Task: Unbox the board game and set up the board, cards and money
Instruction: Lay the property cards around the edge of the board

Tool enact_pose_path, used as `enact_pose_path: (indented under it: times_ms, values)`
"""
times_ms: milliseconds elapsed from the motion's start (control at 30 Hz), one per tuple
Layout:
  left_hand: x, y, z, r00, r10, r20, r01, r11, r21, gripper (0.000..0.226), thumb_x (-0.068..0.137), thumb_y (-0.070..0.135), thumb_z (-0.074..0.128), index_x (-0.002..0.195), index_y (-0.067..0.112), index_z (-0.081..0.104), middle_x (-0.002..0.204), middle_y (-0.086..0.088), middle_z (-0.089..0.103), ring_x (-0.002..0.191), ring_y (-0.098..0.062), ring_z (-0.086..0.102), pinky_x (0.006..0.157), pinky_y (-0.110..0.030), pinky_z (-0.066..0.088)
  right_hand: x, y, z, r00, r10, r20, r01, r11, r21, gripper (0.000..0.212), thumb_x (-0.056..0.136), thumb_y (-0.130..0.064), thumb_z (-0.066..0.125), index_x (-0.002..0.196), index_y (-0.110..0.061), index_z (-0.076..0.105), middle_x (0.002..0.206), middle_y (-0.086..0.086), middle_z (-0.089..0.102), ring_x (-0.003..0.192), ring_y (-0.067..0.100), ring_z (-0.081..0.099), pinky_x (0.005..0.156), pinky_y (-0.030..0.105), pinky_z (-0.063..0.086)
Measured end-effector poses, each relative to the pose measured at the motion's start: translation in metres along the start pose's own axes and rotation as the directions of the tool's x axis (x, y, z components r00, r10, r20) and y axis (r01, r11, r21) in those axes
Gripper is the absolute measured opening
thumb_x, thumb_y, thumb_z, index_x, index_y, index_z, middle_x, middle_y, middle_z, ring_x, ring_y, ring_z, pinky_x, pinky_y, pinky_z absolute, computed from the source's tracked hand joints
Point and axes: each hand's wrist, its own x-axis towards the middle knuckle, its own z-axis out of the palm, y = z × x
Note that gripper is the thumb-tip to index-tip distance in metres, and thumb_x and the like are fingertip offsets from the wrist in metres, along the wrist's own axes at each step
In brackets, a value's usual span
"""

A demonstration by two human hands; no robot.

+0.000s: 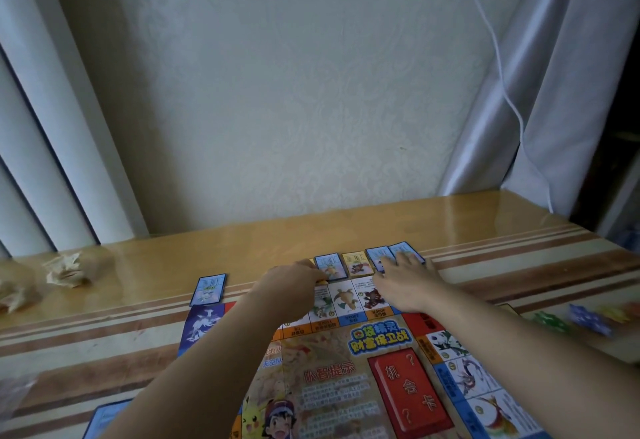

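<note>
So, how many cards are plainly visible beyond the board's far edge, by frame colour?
Blue-framed cards: 4
Yellow-framed card: 1
Total: 5; the left hand may hide another.

"机会卡" and "小智提示" on board (322, 345)

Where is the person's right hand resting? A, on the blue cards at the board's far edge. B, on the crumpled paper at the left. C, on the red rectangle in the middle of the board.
A: the right hand lies flat, fingers straight, on the blue cards lined up just beyond the far edge of the board.
</note>
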Motion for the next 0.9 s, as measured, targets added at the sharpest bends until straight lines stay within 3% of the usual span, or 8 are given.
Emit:
enact_pose_path:
  times_ms: [233, 333, 367, 433, 500, 567, 767, 900]
  values:
    - [-0.005, -0.002, -0.009, 0.993, 0.000, -0.115, 0.000, 1.000, 0.004, 0.060, 0.092, 0.002, 0.040, 0.144, 0.032, 0.037, 0.143, 0.004, 0.040, 0.108, -0.023, 0.055, 0.085, -0.034, 0.052, -0.005, -0.004, -0.006, 1.000, 0.021, -0.021, -0.020, 1.000, 0.020, 0.061, 0.100, -0.047, 0.012, 0.153, -0.018, 0.006, 0.160, 0.013, -0.002, 0.147, 0.030, -0.001, 0.116, 0.053, -0.001]
    - [-0.027, 0.005, -0.027, 0.976, -0.035, -0.214, -0.061, 0.903, -0.425, 0.048, 0.099, 0.007, 0.035, 0.143, 0.025, 0.041, 0.136, -0.003, 0.049, 0.108, -0.025, 0.056, 0.086, -0.035, 0.051, -0.019, -0.004, -0.022, 0.989, -0.014, -0.146, 0.026, 0.996, 0.083, 0.059, 0.101, -0.044, 0.016, 0.153, -0.020, 0.004, 0.160, 0.010, 0.000, 0.147, 0.027, 0.003, 0.117, 0.051, 0.001]
    - [-0.039, 0.009, -0.033, 0.971, -0.079, -0.225, -0.094, 0.740, -0.666, 0.040, 0.101, 0.014, 0.037, 0.140, 0.022, 0.044, 0.130, -0.005, 0.053, 0.102, -0.025, 0.059, 0.084, -0.038, 0.052, -0.028, -0.004, -0.030, 0.973, -0.050, -0.223, 0.081, 0.988, 0.134, 0.057, 0.102, -0.041, 0.018, 0.153, -0.019, 0.007, 0.160, 0.007, 0.005, 0.147, 0.025, 0.006, 0.119, 0.049, 0.004]
    - [-0.070, 0.022, -0.047, 0.986, -0.125, -0.113, -0.090, 0.176, -0.980, 0.038, 0.100, 0.037, 0.040, 0.127, 0.014, 0.053, 0.114, -0.007, 0.063, 0.085, -0.020, 0.065, 0.071, -0.034, 0.057, -0.054, -0.006, -0.052, 0.920, -0.141, -0.367, 0.267, 0.909, 0.319, 0.051, 0.103, -0.033, 0.025, 0.151, -0.016, 0.020, 0.158, 0.003, 0.020, 0.144, 0.019, 0.018, 0.118, 0.038, 0.014]
    - [-0.097, 0.033, -0.053, 0.999, -0.048, -0.008, -0.023, -0.329, -0.944, 0.057, 0.091, 0.057, 0.037, 0.115, 0.009, 0.058, 0.097, -0.011, 0.069, 0.072, -0.019, 0.066, 0.057, -0.030, 0.056, -0.083, -0.010, -0.074, 0.890, -0.210, -0.404, 0.421, 0.719, 0.553, 0.043, 0.103, -0.027, 0.032, 0.143, -0.014, 0.039, 0.148, 0.001, 0.040, 0.134, 0.010, 0.035, 0.109, 0.026, 0.025]
    - [-0.124, 0.044, -0.059, 0.998, 0.047, 0.038, 0.058, -0.563, -0.824, 0.074, 0.082, 0.070, 0.033, 0.110, 0.007, 0.060, 0.088, -0.013, 0.068, 0.064, -0.020, 0.065, 0.052, -0.028, 0.056, -0.121, -0.015, -0.089, 0.878, -0.295, -0.378, 0.479, 0.539, 0.692, 0.036, 0.102, -0.027, 0.038, 0.129, -0.012, 0.057, 0.129, 0.000, 0.059, 0.114, 0.006, 0.052, 0.101, 0.023, 0.035]
    - [-0.181, 0.068, -0.071, 0.985, 0.170, -0.005, 0.098, -0.591, -0.801, 0.091, 0.077, 0.078, 0.022, 0.101, -0.001, 0.059, 0.080, -0.013, 0.065, 0.061, -0.019, 0.066, 0.049, -0.027, 0.056, -0.192, -0.033, -0.099, 0.839, -0.377, -0.392, 0.535, 0.448, 0.716, 0.027, 0.079, -0.039, 0.072, 0.085, -0.013, 0.069, 0.078, 0.001, 0.071, 0.075, 0.010, 0.064, 0.083, 0.035, 0.049]
    - [-0.210, 0.076, -0.087, 0.981, 0.188, -0.051, 0.045, -0.473, -0.880, 0.084, 0.081, 0.072, 0.027, 0.100, -0.001, 0.065, 0.086, -0.014, 0.068, 0.069, -0.019, 0.070, 0.057, -0.031, 0.059, -0.223, -0.041, -0.108, 0.827, -0.347, -0.443, 0.561, 0.458, 0.689, 0.019, 0.077, -0.028, 0.077, 0.070, -0.016, 0.063, 0.064, -0.003, 0.066, 0.055, -0.001, 0.060, 0.060, 0.013, 0.046]
